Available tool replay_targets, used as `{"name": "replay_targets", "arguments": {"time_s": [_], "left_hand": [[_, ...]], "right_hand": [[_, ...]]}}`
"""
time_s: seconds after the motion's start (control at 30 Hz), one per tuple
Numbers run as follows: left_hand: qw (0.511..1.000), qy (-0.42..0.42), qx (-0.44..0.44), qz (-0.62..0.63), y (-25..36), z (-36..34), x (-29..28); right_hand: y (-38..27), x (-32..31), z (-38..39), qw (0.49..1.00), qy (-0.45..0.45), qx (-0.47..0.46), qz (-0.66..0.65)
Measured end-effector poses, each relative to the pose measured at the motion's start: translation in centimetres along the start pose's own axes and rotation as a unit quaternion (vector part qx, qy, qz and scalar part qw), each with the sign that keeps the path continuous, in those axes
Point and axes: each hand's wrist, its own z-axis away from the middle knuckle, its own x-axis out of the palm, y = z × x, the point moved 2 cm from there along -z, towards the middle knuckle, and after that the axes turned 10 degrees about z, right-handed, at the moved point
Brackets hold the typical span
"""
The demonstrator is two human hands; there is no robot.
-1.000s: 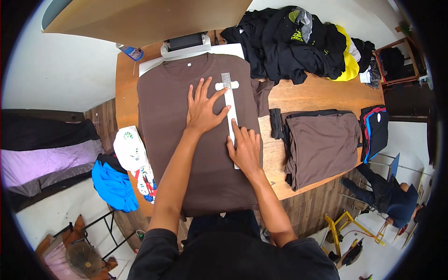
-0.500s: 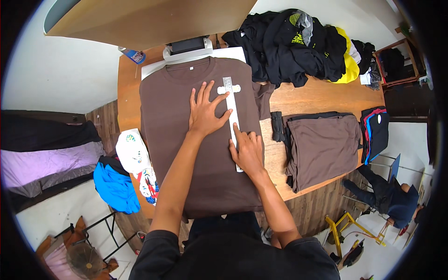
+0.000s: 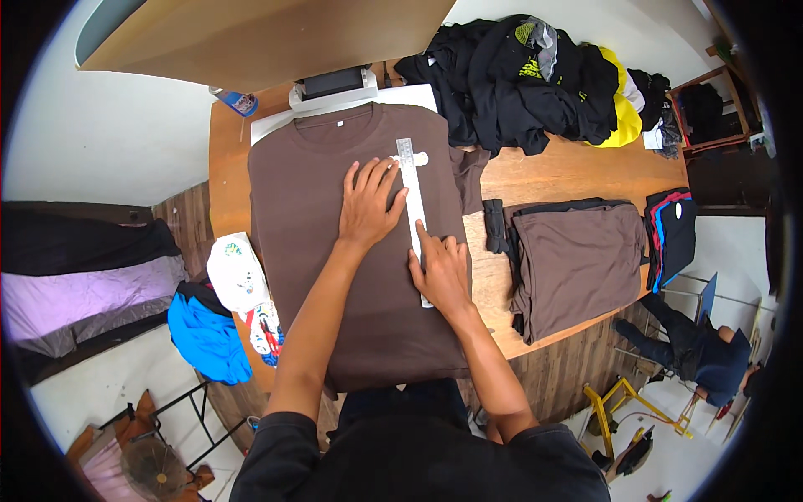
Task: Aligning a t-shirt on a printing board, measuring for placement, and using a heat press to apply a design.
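Observation:
A dark brown T-shirt (image 3: 368,318) lies flat, its neckline at the far end. A long, straight metal ruler (image 3: 411,180) runs lengthwise over the right side of its chest. Under the ruler's far end is a small white printed piece (image 3: 421,158), sticking out on both sides. My left hand (image 3: 366,207) lies on the shirt left of the ruler, fingers outstretched, fingertips by the white piece's left end. My right hand (image 3: 442,269) holds the ruler nearer its close end, index finger along it and thumb at its left edge.
A big tan board-like panel (image 3: 268,42) overhangs the far side. Folded brown shirts (image 3: 577,268) and a smaller dark stack (image 3: 671,234) sit to the right on the wooden table (image 3: 577,176). Heaped black clothes (image 3: 510,92) lie far right. A blue can (image 3: 238,102) stands far left.
My left fingers have shifted slightly, drawing off the ruler to the left end of the white piece. My right hand and the ruler stay nearly where they were.

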Motion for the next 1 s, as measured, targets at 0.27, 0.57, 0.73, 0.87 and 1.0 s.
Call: {"name": "replay_targets", "arguments": {"time_s": [0.27,0.57,0.73,0.87,1.0], "left_hand": [[1.000,-0.011,-0.006,-0.020,0.00,-0.13,-0.05],[1.000,-0.011,-0.018,-0.015,0.27,0.23,-0.29],[1.000,-0.010,-0.021,-0.012,0.20,0.29,-0.38],[1.000,-0.010,-0.018,-0.015,0.18,0.25,-0.24],[1.000,-0.010,-0.022,-0.016,0.16,0.27,-0.19]], "right_hand": [[-0.01,-0.09,0.07,1.000,-0.008,0.012,-0.011],[0.00,-0.18,0.51,1.000,-0.012,0.013,-0.020],[-0.17,-0.38,0.65,0.999,-0.016,0.017,-0.022],[-0.09,-0.26,0.72,1.000,-0.011,0.015,-0.024],[0.02,0.07,0.82,1.000,-0.006,0.011,-0.021]]}}
